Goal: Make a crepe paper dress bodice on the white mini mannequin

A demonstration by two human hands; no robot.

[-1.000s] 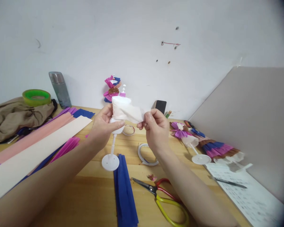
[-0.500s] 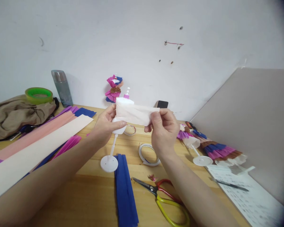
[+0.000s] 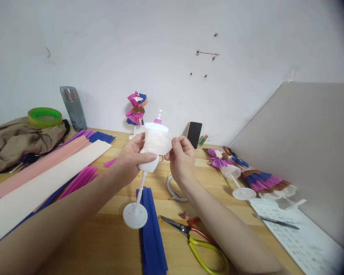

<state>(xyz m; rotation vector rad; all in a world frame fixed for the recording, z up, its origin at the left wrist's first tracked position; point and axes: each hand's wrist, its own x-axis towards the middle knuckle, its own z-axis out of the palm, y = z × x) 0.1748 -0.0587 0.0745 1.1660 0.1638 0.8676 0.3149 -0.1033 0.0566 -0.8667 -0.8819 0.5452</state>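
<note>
A small white dress form on a stand with a round base leans in my left hand, whose fingers and thumb close around its waist. Its neck is pink, topped by a white finial. A pale cream crepe paper strip lies around the form's torso. Just to the right, my right hand pinches the strip's end between thumb and fingers. Below the stand lies a folded blue crepe paper strip. Scissors with one red and one yellow handle rest beside it.
Crepe paper strips fill the left side, near a tape roll and a flask. A decorated dress form stands at the back by a phone. Others lie right, near a printed sheet with a pen.
My right hand has moved left and slightly down, bringing the cream strip's free length around the torso. The dress form has come a little nearer, its base now over the blue strip.
</note>
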